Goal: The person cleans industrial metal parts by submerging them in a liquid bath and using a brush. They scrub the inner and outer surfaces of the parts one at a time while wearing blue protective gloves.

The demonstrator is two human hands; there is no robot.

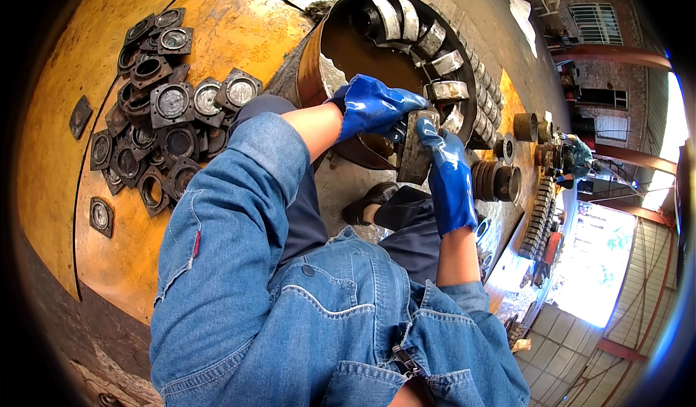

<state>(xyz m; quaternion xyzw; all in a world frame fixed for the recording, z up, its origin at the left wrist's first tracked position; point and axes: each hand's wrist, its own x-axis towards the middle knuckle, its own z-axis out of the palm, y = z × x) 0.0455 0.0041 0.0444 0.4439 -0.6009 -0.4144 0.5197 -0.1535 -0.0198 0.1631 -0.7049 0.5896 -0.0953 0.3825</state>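
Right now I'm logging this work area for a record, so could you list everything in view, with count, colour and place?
Round tub: one, rusty brown, upper middle
Liquid: one pool, brown, inside the tub
Metal block: one, grey, at the tub's near edge
Curved metal pieces: several, grey, along the tub's right inside
Square metal plates: many overlapping, dark grey, heaped at left
Floor sheets: several, yellow, beneath the heap
Metal cylinders: several, brownish, right of the block
Co-worker: one, green top, far right background
Beams: several, red, right background
Denim jacket: one, blue, lower middle
Left hand: one, blue glove, gripping the block
Right hand: one, blue glove, gripping the block
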